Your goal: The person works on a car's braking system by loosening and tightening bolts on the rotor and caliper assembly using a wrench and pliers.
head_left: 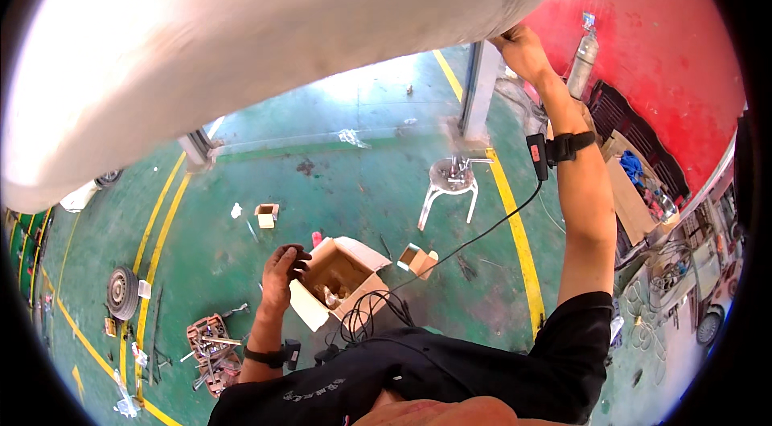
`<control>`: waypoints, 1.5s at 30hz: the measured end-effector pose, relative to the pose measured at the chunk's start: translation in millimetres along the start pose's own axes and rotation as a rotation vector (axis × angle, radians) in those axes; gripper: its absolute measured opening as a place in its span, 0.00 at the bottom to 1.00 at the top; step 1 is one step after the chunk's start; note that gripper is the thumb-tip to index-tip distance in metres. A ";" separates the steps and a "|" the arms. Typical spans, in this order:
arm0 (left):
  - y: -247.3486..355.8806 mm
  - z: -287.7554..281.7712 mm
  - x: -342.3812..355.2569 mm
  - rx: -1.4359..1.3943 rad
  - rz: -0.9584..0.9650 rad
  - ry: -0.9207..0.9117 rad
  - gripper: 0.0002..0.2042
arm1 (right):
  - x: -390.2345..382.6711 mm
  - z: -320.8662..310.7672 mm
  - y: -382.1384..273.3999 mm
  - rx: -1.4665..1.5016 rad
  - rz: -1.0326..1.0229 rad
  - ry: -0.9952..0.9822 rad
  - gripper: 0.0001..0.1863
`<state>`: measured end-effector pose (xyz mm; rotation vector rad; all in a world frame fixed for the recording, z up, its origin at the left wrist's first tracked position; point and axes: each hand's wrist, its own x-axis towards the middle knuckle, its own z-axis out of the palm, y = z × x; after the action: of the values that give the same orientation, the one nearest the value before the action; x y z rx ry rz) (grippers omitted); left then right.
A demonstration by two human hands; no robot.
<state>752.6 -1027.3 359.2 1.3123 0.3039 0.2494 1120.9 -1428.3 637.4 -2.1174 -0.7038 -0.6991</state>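
Note:
A large white curved vehicle panel fills the top of the view. My right hand is raised to its lower edge at the upper right, fingers curled; the fingertips are partly hidden there, and what they hold cannot be made out. My left hand is lower, in the air with loosely bent fingers apart and nothing in them. Below and beside it is an open cardboard box with something pale inside. Both wrists wear black strapped devices, and a cable runs down from the right one.
A metal post and a stool with tools stand ahead. A wheel, a tool case and small boxes lie on the green floor. A gas cylinder and clutter line the red wall.

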 end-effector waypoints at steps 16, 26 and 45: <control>61.2 139.6 49.2 0.177 0.201 -0.135 0.15 | 54.1 6.2 37.6 -0.230 -0.331 -0.186 0.22; 133.5 173.0 62.0 0.643 0.646 0.075 0.12 | -53.4 -9.2 -126.3 -0.338 -0.501 -0.040 0.09; 274.9 285.5 177.3 0.904 1.233 -0.261 0.14 | -39.0 69.9 -173.5 -0.241 -0.765 0.244 0.07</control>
<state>1017.9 -1158.6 676.9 2.2788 -0.7624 1.0432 993.2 -1287.9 659.7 -1.8877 -1.3601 -1.4827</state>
